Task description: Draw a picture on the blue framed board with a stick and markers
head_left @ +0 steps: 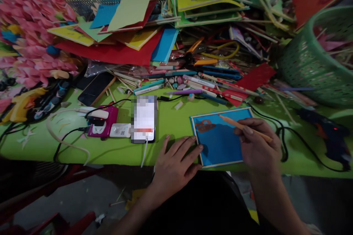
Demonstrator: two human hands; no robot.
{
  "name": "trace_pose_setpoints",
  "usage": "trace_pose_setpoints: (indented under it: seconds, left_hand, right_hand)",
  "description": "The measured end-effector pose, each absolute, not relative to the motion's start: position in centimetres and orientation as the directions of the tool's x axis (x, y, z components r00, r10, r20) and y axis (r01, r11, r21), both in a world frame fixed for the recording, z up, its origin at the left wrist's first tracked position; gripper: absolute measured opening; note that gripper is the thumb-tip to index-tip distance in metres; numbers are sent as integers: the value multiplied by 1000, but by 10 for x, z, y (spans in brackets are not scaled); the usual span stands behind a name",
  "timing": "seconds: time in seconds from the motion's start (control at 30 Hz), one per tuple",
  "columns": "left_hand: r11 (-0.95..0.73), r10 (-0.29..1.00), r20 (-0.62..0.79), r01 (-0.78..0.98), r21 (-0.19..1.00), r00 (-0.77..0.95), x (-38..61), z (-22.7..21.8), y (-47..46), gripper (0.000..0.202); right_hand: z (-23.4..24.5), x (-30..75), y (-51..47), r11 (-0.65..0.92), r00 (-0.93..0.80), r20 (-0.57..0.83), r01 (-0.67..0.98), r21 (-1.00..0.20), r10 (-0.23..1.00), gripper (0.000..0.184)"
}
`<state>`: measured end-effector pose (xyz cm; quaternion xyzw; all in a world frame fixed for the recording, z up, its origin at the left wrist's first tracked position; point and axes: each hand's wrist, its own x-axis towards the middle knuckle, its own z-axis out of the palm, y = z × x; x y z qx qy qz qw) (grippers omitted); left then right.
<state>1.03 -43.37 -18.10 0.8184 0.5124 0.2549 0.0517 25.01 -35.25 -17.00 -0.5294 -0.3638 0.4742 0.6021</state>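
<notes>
A blue card (219,139) with a pale wooden border lies at the front edge of the green table (171,121); a brown drawn shape sits in its upper left corner. My right hand (255,145) rests on the card's right side, closed around an orange pencil (234,123) whose tip points up-left toward the brown shape. My left hand (178,159) lies flat with fingers spread on the table, its fingertips touching the card's left edge.
A phone (143,118) on a white cable lies left of the card, beside a magenta device (102,122). Pens, sticks and coloured paper sheets (124,33) pile up behind. A green basket (317,55) stands right, a dark glue gun (328,136) with black cord near it, pink flowers (30,36) left.
</notes>
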Motion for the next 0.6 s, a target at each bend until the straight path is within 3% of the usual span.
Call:
trace_pose_setpoints:
  seconds: [0.6]
  left_hand:
    - [-477, 862, 370, 800, 365, 345, 11, -185, -434, 37]
  right_hand:
    - [-166, 247, -354, -68, 256, -93, -101, -993, 962, 12]
